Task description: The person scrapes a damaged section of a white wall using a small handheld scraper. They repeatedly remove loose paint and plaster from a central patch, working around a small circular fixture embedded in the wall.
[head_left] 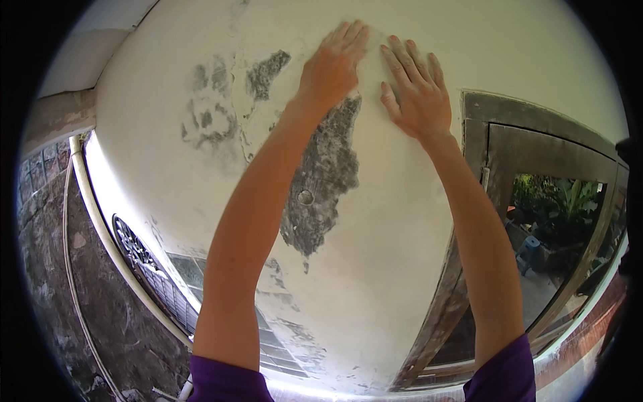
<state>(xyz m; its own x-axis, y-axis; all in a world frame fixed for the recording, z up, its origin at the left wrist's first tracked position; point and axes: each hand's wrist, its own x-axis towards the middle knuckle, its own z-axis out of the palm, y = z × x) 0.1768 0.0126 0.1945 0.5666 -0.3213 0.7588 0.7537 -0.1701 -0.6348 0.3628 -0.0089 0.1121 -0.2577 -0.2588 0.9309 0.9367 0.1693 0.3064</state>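
Note:
Both arms reach up in front of a cream painted wall [397,211] with peeling plaster. My left hand [334,68] lies against the wall, its fingers slightly blurred and pointing up. Just right of it, my right hand [417,90] is flat on the paint with fingers spread. Whitish dust coats the fingers of both hands, and neither holds anything. Below the left hand spreads a large bare grey patch [331,171], partly covered by my left forearm. A smaller grey patch [266,75] and a crack [236,85] show to its left.
At the right stands a brown wooden frame [532,113] with a glass pane [547,251] reflecting plants and a blue stool. A pale pipe [100,221] and a dark metal grille [133,246] run down the left. Grey tiles [279,346] line the wall's lower part.

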